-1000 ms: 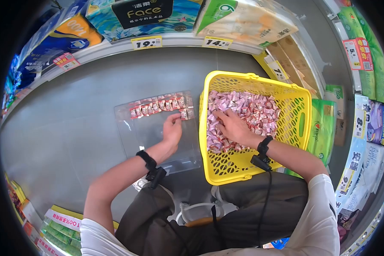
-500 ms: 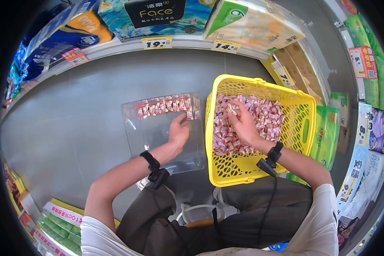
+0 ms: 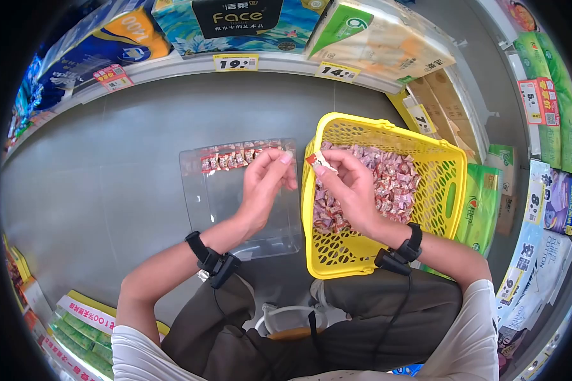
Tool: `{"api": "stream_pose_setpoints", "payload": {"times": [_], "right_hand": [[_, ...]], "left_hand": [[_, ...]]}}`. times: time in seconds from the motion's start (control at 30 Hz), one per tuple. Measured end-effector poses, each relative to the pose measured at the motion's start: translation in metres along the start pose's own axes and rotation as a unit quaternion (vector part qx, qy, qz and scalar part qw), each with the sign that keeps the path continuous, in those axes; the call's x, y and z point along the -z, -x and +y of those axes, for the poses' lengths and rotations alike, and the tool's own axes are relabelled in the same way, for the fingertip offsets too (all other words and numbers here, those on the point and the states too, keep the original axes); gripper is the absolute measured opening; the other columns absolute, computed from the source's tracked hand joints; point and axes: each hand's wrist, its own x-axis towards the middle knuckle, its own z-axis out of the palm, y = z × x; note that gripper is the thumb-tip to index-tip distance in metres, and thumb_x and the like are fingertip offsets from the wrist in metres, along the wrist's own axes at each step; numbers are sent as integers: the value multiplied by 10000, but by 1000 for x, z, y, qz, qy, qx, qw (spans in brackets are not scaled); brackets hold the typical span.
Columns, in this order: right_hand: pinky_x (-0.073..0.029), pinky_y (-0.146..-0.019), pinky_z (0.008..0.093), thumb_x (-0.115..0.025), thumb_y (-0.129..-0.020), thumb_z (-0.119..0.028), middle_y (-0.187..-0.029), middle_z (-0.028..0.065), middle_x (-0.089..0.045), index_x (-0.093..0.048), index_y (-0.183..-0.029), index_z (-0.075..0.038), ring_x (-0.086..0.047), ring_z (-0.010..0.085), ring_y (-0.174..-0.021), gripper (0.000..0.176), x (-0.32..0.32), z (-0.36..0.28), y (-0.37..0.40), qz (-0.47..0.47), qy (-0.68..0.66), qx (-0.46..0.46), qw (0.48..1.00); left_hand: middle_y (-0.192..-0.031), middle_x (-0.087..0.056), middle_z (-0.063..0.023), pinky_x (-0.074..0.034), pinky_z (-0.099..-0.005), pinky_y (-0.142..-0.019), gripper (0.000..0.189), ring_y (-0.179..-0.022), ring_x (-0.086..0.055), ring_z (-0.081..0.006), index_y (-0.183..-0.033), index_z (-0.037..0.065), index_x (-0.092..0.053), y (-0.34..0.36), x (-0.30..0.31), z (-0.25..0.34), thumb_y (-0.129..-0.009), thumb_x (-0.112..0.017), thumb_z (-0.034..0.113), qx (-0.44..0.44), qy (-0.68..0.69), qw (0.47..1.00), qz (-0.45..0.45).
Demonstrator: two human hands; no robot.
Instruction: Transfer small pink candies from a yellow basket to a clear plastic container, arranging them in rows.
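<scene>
Pinched between the thumb and fingers of my right hand [image 3: 353,190] is a wrapped candy [image 3: 322,162] with red and cream paper, just over the left rim of the yellow basket [image 3: 337,257]. Many pink and red wrapped candies [image 3: 397,184] lie loose inside that basket. My left hand [image 3: 264,187] hovers above a clear plastic box [image 3: 200,197], its thumb and fingers apart and nothing visible in them. Along the far side of the box runs a row of wrapped candies [image 3: 225,160], partly hidden by my left hand.
Shelves with tissue packs [image 3: 235,28] and price tags [image 3: 235,62] curve round the far side. More packs [image 3: 480,206] stand close to the basket's right. Grey floor [image 3: 114,159] stretches left of the box. Black straps with small devices [image 3: 219,260] are on both wrists.
My right hand has lifted a candy from the pile and moved left to the basket's rim. My left hand has drawn back from the candy row and raised slightly, its fingers turning toward my right hand.
</scene>
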Motion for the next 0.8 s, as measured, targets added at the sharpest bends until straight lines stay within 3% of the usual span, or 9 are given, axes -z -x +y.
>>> {"api": "stream_pose_setpoints", "payload": {"times": [0.07,0.2,0.3,0.47,0.53,0.57,0.63,0.7,0.8], "right_hand": [[-503,-732,205,-644,-977,-86,-1037,66,-673,-621,-1148,6,-622,62,-871,196,-2,-13,-3,-37,-152,-105,982],[-494,-695,195,-673,-961,-91,-1015,57,-689,-642,-1169,7,-612,49,-787,233,-5,-11,-6,-48,-141,-112,982],[-476,-648,188,-709,-938,-97,-957,29,-658,-652,-1191,14,-575,30,-725,282,-4,15,-7,-32,-112,-55,992],[-413,-585,182,-734,-916,-91,-842,-32,-506,-628,-1194,0,-475,15,-659,311,1,19,-11,-48,66,77,994],[-414,-585,187,-714,-925,-79,-850,-30,-500,-602,-1170,-10,-480,21,-665,279,-2,13,-9,-12,-24,32,999],[-416,-585,191,-694,-933,-67,-858,-27,-494,-575,-1146,-21,-486,27,-670,248,-3,9,-9,23,-114,-12,993],[-414,-581,196,-644,-945,-45,-861,-22,-481,-526,-1108,-39,-484,37,-663,202,9,9,-13,38,-117,-66,990],[-415,-584,197,-609,-944,-34,-869,-9,-497,-539,-1109,-28,-500,32,-680,180,23,30,-15,10,-25,-106,994],[-442,-600,249,-598,-924,-56,-893,14,-555,-566,-1124,-26,-540,75,-702,204,34,69,-18,21,47,-164,985]], "left_hand": [[-865,-635,-38,-486,-280,-741,199,-771,-605,-127,-1100,33,-608,-1,-6,6,-1008,-601,210,-15,-23,999,-28],[-960,-659,-39,-511,-289,-783,231,-843,-615,-106,-1163,22,-626,-4,-10,2,-1001,-629,186,15,24,999,-28],[-1103,-647,-36,-497,-315,-903,221,-1029,-609,-124,-1188,56,-611,-4,-3,1,-1029,-578,205,78,77,991,-83],[-1115,-656,-39,-503,-321,-916,190,-1048,-622,-127,-1144,70,-623,-3,-3,2,-1033,-572,215,70,73,992,-74],[-1111,-657,-45,-513,-326,-901,184,-1022,-637,-131,-1124,72,-625,-5,0,3,-1034,-571,223,63,76,993,-61],[-1102,-655,-50,-523,-327,-877,187,-982,-653,-139,-1103,70,-617,-6,6,4,-1034,-571,238,74,46,996,-18],[-1093,-652,-55,-533,-328,-853,194,-942,-669,-147,-1082,69,-609,-9,14,1,-1035,-571,253,84,15,996,24],[-1047,-644,-70,-543,-319,-806,234,-882,-688,-167,-1085,58,-578,-11,24,-10,-1033,-573,286,122,-39,981,144],[-997,-651,-91,-549,-308,-750,254,-858,-699,-181,-1054,21,-543,-5,35,-33,-1035,-565,274,165,-84,959,217]]}}
